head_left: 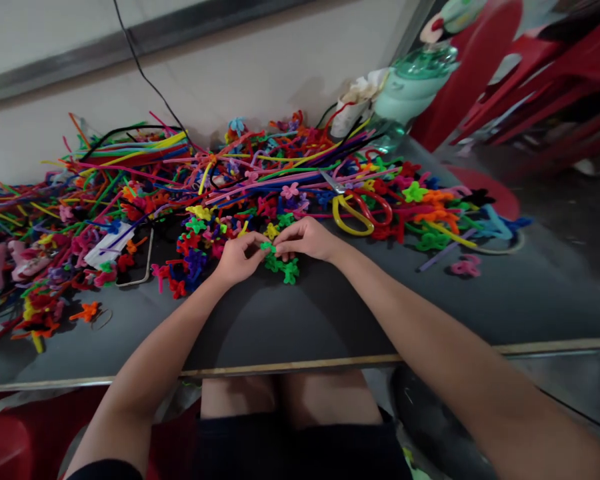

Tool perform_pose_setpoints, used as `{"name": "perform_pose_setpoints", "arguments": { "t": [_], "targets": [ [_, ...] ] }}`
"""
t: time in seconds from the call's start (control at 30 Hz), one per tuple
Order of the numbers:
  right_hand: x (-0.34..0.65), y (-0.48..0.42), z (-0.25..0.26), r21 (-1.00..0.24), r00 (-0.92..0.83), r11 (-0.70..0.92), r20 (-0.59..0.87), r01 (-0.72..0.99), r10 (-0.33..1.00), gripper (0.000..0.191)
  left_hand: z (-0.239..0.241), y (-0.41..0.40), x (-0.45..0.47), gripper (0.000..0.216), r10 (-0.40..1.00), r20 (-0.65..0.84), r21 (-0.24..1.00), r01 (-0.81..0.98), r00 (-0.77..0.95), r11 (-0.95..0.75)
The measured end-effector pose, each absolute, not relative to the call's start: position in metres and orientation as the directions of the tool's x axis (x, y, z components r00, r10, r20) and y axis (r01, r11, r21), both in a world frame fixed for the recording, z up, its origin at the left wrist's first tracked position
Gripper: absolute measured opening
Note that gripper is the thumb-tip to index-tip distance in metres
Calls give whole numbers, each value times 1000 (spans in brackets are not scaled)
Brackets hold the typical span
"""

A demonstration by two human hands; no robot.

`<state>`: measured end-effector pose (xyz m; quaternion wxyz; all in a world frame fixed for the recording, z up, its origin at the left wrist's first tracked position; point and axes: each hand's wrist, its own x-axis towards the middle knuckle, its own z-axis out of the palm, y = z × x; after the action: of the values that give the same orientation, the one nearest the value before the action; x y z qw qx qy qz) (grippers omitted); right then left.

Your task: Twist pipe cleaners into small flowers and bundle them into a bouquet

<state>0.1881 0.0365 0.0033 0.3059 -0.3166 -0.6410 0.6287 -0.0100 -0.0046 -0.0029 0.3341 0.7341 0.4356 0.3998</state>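
Both of my hands meet over the middle of the dark table. My left hand (243,255) is closed in a pinch on the left side of a green pipe-cleaner flower (269,247). From the other side my right hand (307,240) pinches the same flower between thumb and fingers. Just below the fingertips lie more green pipe-cleaner flowers (291,271) on the tabletop; whether they are joined to the held one I cannot tell. A yellow flower (271,231) shows right behind my fingers.
Loose pipe cleaners (145,153) and finished flowers heap along the wall. Scissors (355,212) with red and yellow handles rest on the heap, right of my hands. A phone-like frame (147,267) lies left. A white cup (349,119) and a teal bottle (405,90) stand at back right.
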Motion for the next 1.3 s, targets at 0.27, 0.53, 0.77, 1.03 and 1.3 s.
{"name": "perform_pose_setpoints", "arguments": {
  "t": [0.27,0.53,0.77,1.03,1.3],
  "targets": [
    [173,21,0,-977,-497,165,79,132,864,31,0,-6,-10,7,878,388,751,457,280,-477],
    [164,19,-6,-962,-463,216,117,167,879,37,-11,-1,-7,9,965,258,911,342,-39,-229],
    [163,19,-13,-897,-365,316,194,310,910,30,-6,-4,-5,9,972,221,840,521,-78,-149],
    [163,20,-13,-857,-356,369,239,361,904,27,-4,-4,-5,10,977,213,807,567,-22,-164],
    [163,22,-13,-820,-381,403,249,406,890,21,-5,-6,-5,14,975,221,793,583,-7,-176]
  ]
}}
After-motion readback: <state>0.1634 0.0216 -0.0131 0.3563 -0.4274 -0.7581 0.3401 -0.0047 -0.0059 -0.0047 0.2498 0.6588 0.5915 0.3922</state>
